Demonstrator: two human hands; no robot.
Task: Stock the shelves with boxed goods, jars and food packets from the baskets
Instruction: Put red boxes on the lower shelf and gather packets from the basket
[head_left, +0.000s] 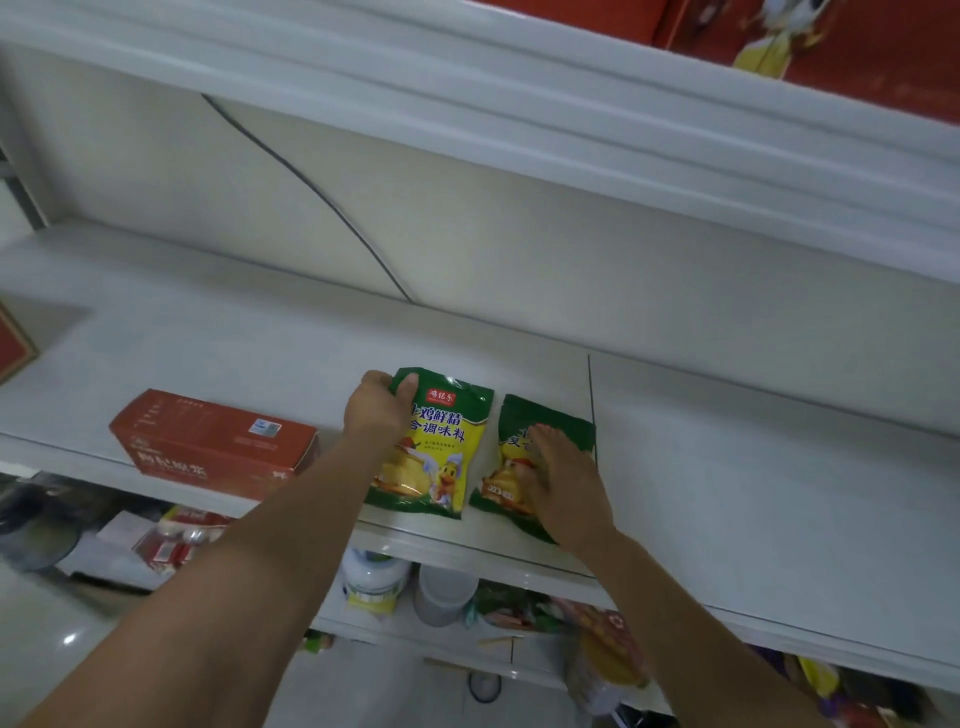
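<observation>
The white shelf (727, 441) runs across the view at chest height, most of its surface bare. A red carton (213, 441) lies on its side near the front edge towards the left end. Just right of it, the two chicken-seasoning packets lie flat side by side at the front edge, close together but not overlapping. The left seasoning packet (441, 452) shows its full green and yellow face, and the right seasoning packet (524, 421) sits beside the seam in the shelf board. The left hand (376, 410) grips the far left corner of the left packet, thumb on top and fingers curled under. The right hand (563, 483) lies flat on the right packet with fingers straight, pressing it down rather than grasping it. The step in hand looks like setting down and squaring this pair of packets, so the stocking seems at an early stage. Below the shelf a white-lidded jar (371, 577) and other goods are visible, though whether they sit in a basket cannot be told. The next move probably calls for letting go of both packets, perhaps nudging them back from the front edge so they do not slide off, then reaching down for more stock.
</observation>
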